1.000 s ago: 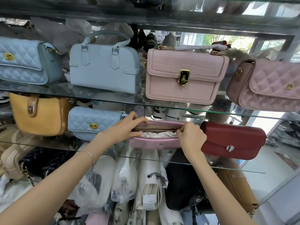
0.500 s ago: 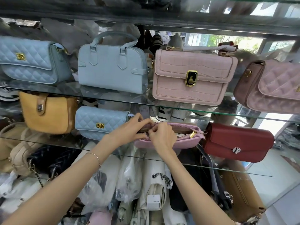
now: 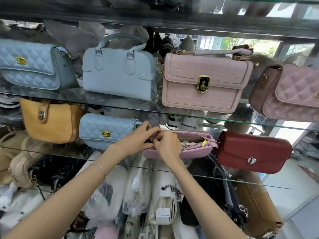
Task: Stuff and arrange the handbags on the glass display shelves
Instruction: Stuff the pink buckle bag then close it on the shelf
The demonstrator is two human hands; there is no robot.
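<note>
Had my left hand (image 3: 138, 137) and right hand (image 3: 168, 146) both pinching the open zip edge of the soft, light-looking pink purse (image 3: 191, 151) on the middle shelf (image 3: 259, 182), best grab spot imo.

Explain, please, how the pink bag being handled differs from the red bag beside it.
The pink bag is unzipped, stuffing showing; the red bag is flapped shut. The left hand and right hand hold the pink bag; the red bag is untouched. Both share one glass shelf.
</note>
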